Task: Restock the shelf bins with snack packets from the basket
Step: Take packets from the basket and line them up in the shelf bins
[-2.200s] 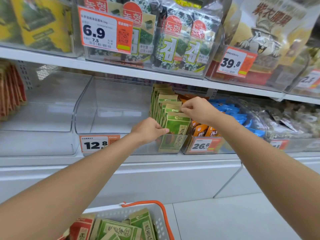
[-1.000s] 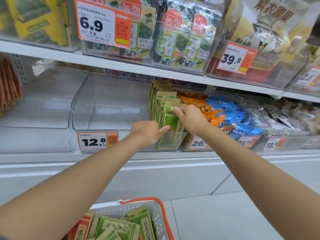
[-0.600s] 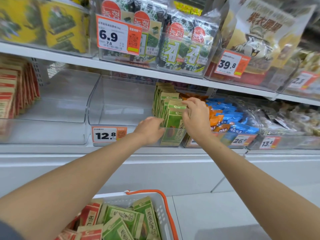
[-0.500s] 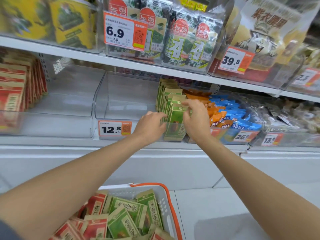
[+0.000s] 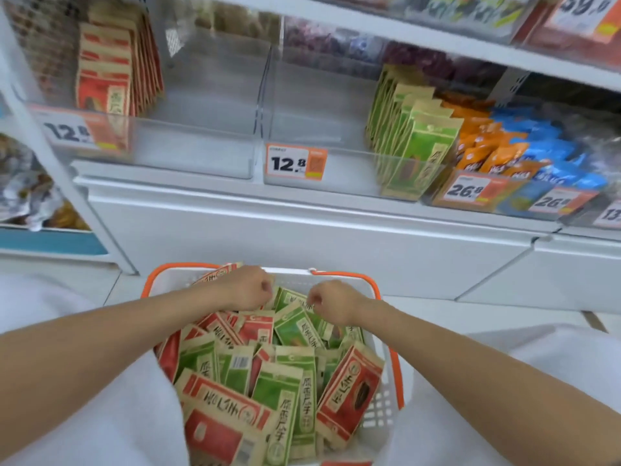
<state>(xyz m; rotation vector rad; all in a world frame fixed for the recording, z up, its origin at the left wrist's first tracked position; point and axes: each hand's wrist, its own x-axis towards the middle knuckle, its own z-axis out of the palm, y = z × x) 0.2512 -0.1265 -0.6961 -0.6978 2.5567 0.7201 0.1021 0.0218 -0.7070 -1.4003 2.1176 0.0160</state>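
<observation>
A white basket (image 5: 376, 408) with orange handles sits low in the middle, full of green packets (image 5: 295, 327) and red packets (image 5: 218, 422). Both hands reach into its far end with curled fingers. My left hand (image 5: 247, 287) grips the top corner of a green packet, and my right hand (image 5: 331, 301) pinches a green packet's top edge beside it. On the shelf, a clear bin (image 5: 336, 153) holds a row of upright green packets (image 5: 413, 142) at its right side. The clear bin to its left (image 5: 188, 149) holds upright red packets (image 5: 107, 79).
Bins of orange packets (image 5: 484, 153) and blue packets (image 5: 551, 153) stand to the right of the green row. A 12.8 price tag (image 5: 295, 163) hangs on the middle bin. A white cabinet front (image 5: 302, 237) runs under the shelf. Another shelf (image 5: 437, 42) hangs above.
Both hands have left the green row in the shelf bin and come down into the basket. The view has tilted down, and the basket now fills the lower middle.
</observation>
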